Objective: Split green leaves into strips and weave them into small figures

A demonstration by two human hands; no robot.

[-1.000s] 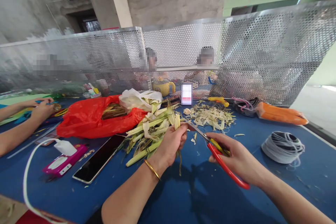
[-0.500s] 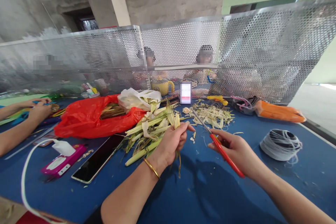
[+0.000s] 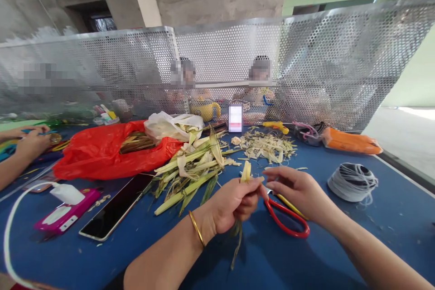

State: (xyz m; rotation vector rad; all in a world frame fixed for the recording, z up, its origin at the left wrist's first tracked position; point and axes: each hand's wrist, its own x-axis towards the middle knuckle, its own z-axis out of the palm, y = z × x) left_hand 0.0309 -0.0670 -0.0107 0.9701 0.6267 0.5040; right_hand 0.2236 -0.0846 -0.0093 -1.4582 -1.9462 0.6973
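Note:
My left hand [image 3: 239,204] is closed around a small bundle of pale corn husk [image 3: 246,172]; its tip sticks up above the fist and a thin dry strand hangs below. My right hand [image 3: 295,190] has come close to the left fingertips, thumb and forefinger drawn together; whatever they pinch is too small to make out. Under the right hand lie red-handled scissors [image 3: 288,224] on the blue table, their blades mostly hidden by my hands. Beside their handles shows a thin yellow stick-like item [image 3: 292,207]. Left of my hands is a pile of corn husks [image 3: 190,172].
Husk scraps [image 3: 268,145] lie ahead, near a propped lit phone [image 3: 235,118]. At right are a grey cord roll [image 3: 351,183] and an orange packet [image 3: 351,141]. A red bag [image 3: 91,149], dark phone [image 3: 115,208] and purple power strip [image 3: 68,213] lie left. A co-worker's hands [image 3: 32,142] are far left.
My right hand has let go of the scissors, which now lie on the table, and has moved in to the left fingertips. My left hand has come slightly nearer with the husk.

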